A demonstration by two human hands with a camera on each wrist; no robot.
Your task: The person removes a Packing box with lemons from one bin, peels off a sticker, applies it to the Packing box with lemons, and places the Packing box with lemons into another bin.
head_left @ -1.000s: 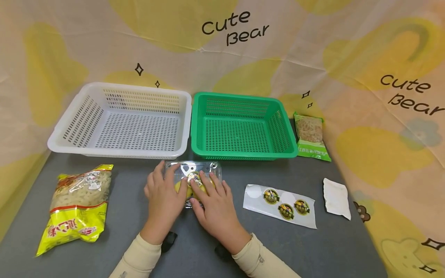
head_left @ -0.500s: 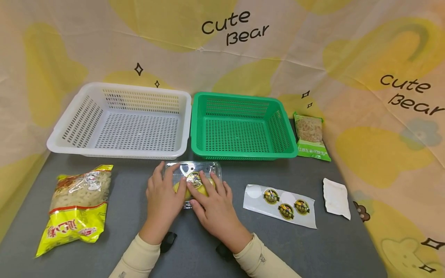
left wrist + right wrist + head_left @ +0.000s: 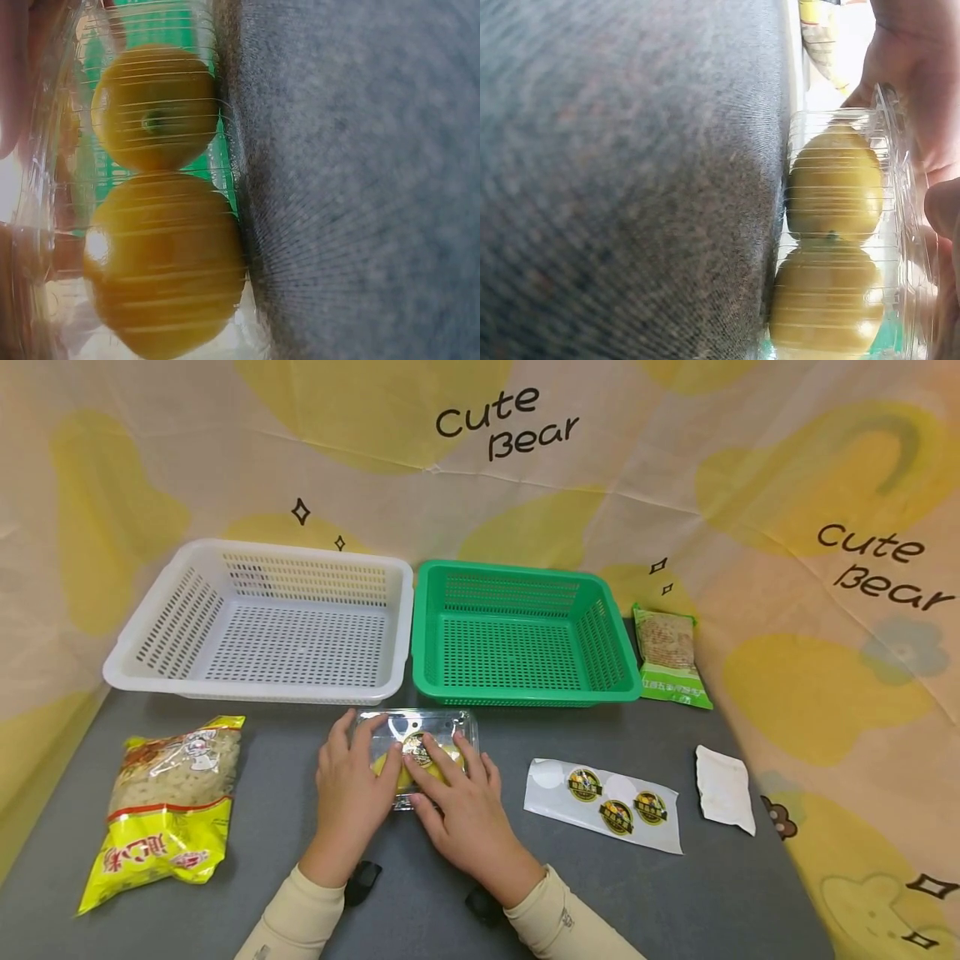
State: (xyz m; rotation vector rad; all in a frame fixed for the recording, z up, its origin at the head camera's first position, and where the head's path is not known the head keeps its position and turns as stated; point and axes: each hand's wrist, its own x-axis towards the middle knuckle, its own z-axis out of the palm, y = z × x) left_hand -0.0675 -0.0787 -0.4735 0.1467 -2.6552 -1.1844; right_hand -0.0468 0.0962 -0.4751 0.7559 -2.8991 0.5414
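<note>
Resting outstretched on a ribbed clear-plastic box (image 3: 431,722), left hand (image 3: 351,787), right hand (image 3: 461,806), round yellow fruits (image 3: 163,259) inside, perforated green basket (image 3: 525,696) far.

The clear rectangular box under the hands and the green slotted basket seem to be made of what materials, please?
Clear rectangular box: probably thin, glossy plastic, since round yellow fruits show through its shiny, ribbed walls.
Green slotted basket: likely rigid moulded plastic with a slight sheen, judging by its even colour and regular openings.
</note>
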